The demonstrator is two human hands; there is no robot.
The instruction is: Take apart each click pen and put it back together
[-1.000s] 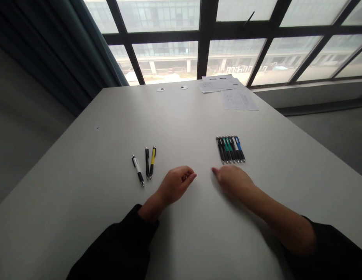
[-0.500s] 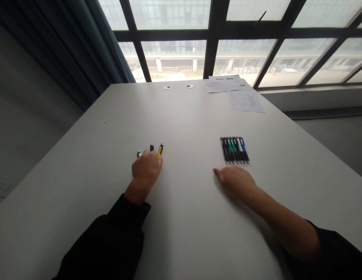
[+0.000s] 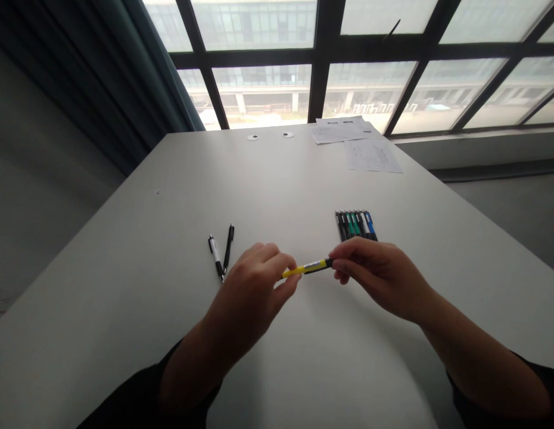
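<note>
A yellow pen [image 3: 313, 266] with black parts is held nearly level above the table, between both hands. My left hand [image 3: 254, 292] pinches its left end between thumb and fingers. At its black right end, the fingertips of my right hand [image 3: 379, 274] are closed on it. Left of my left hand lie a white-and-black pen [image 3: 215, 253] and a black pen [image 3: 229, 247], their lower ends close together. Beyond my right hand is a row of pens [image 3: 355, 223] side by side, in black, green, white and blue; the hand hides their lower ends.
The white table [image 3: 259, 190] reaches to a dark-framed window [image 3: 319, 59]. Printed papers [image 3: 373, 156] lie at its far right corner, and two round white covers [image 3: 288, 135] sit near the far edge. A dark curtain [image 3: 138, 77] hangs at the left.
My left hand has lifted the yellow pen from beside the other two and brought it rightward. My right hand has risen off the table and taken hold of the pen's other end.
</note>
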